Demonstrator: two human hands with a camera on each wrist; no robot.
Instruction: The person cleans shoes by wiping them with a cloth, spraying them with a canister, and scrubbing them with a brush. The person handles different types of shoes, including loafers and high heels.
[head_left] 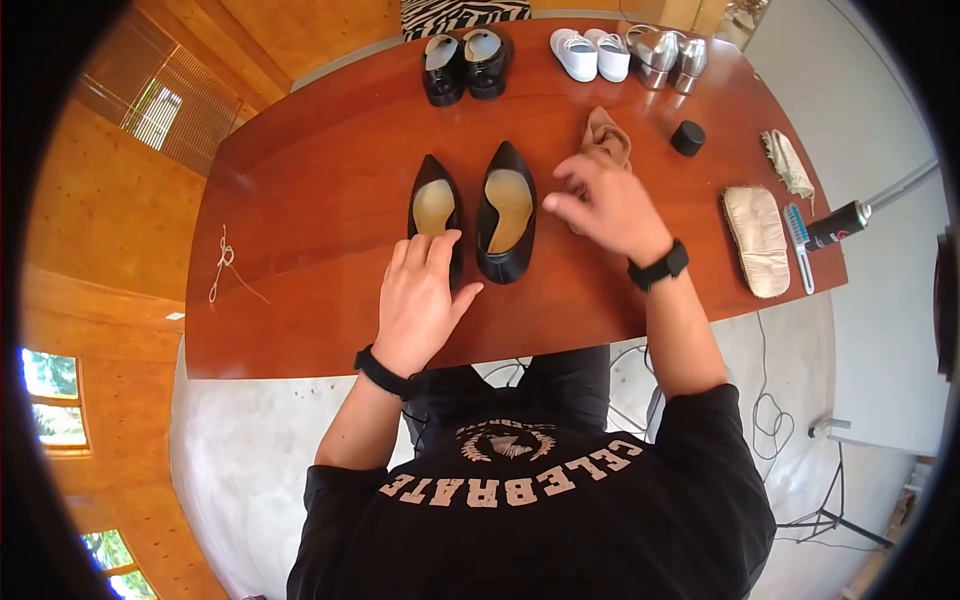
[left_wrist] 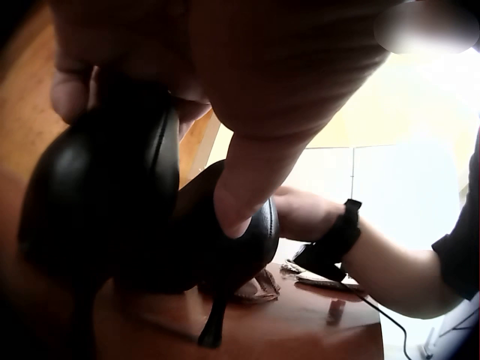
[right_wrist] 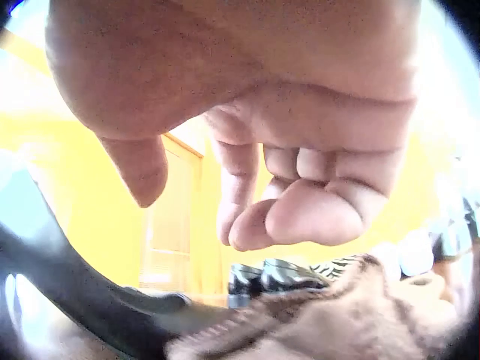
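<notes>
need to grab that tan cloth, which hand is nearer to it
Right. The right hand hovers just over the tan cloth, fingers loosely curled, holding nothing. The left hand rests on the left black heel, farther off.

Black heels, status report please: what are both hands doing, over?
Left hand resting on left heel, fingers straight. Right hand loosely curled, empty, over tan cloth, beside right heel. Nothing in the way.
</notes>
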